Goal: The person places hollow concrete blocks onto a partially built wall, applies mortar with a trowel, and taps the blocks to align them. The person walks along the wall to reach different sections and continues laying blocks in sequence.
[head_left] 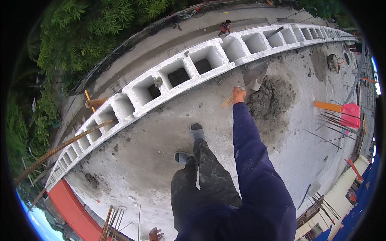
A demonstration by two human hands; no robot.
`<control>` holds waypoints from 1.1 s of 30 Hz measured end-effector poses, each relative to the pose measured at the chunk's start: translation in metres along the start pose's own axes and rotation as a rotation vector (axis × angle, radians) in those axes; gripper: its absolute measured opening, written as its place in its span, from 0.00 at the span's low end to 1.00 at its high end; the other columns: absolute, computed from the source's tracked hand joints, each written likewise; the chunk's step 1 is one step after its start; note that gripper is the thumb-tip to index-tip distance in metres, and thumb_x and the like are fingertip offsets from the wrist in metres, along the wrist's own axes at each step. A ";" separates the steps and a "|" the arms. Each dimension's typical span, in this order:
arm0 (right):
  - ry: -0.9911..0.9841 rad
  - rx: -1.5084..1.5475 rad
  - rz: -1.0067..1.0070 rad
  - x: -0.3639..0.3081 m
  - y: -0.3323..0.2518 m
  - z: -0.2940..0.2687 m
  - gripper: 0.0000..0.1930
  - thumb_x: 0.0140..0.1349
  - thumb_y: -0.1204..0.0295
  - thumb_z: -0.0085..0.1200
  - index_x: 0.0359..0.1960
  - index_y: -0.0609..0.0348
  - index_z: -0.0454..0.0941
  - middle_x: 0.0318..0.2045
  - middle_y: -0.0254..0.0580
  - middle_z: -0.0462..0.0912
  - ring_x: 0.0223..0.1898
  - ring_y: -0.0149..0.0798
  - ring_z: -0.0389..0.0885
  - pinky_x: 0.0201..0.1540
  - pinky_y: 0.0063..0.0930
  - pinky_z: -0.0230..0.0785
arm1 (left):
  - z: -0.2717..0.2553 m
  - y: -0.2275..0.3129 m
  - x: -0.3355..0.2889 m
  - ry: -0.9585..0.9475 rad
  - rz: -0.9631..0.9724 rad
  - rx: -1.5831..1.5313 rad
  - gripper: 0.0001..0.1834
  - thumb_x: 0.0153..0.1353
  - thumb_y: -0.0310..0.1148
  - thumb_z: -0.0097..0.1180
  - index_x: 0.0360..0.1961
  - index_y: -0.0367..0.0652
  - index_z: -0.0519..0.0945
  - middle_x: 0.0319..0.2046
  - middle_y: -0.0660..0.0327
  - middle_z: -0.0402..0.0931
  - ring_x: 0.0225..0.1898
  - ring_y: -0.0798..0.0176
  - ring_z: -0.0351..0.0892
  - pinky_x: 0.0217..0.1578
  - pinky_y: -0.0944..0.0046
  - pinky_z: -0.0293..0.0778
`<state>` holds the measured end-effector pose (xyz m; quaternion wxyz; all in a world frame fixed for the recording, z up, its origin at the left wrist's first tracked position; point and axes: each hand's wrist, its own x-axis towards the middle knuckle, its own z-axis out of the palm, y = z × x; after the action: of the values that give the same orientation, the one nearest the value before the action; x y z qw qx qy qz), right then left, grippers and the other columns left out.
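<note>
My right hand (239, 95) is closed round a trowel, its arm stretched forward in a dark blue sleeve. The trowel's broad grey blade (254, 77) points away from me, at the edge of a heap of wet grey mortar (270, 96) on the concrete slab. A yellowish handle end sticks out left of the hand. Ahead runs a curved-looking row of white hollow blocks (177, 74); a few cavities hold dark grey fill. My left hand (154, 234) hangs low at the bottom edge, fingers apart, with nothing visible in it.
A rusty rebar (68, 150) slants across the blocks on the left. At right are an orange pipe (327, 106), a pink bag (350, 115) among upright rebars, and a bucket (333, 63) farther off. Beyond the wall, lower down, a person (225, 27) is on a road beside trees.
</note>
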<state>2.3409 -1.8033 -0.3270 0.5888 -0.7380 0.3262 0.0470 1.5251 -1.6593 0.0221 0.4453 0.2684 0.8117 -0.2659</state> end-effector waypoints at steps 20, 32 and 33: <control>-0.183 -0.208 -0.156 -0.492 0.205 0.228 0.30 0.58 0.71 0.50 0.54 0.85 0.52 0.49 0.78 0.64 0.53 0.63 0.65 0.56 0.38 0.58 | -0.153 -0.023 0.173 -0.141 0.040 -0.098 0.25 0.62 0.40 0.43 0.58 0.41 0.61 0.43 0.51 0.74 0.32 0.55 0.79 0.29 0.60 0.74; -0.222 -0.281 -0.258 -0.688 0.285 0.291 0.33 0.60 0.65 0.49 0.54 0.85 0.51 0.52 0.77 0.60 0.57 0.62 0.60 0.60 0.38 0.51 | -0.202 -0.051 0.240 -0.247 0.034 -0.183 0.25 0.62 0.41 0.43 0.58 0.40 0.61 0.43 0.51 0.73 0.32 0.57 0.78 0.29 0.63 0.74; -0.281 -0.233 -0.242 -0.709 0.292 0.294 0.33 0.60 0.65 0.49 0.55 0.84 0.50 0.53 0.75 0.60 0.57 0.62 0.59 0.60 0.38 0.50 | -0.199 -0.049 0.239 -0.251 0.047 -0.202 0.26 0.61 0.40 0.44 0.58 0.39 0.62 0.42 0.52 0.74 0.32 0.58 0.78 0.28 0.64 0.75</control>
<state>1.7216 -1.2638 -0.3385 0.5405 -0.8210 0.1423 0.1160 1.2672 -1.5131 -0.0833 0.5739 0.2058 0.7659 -0.2041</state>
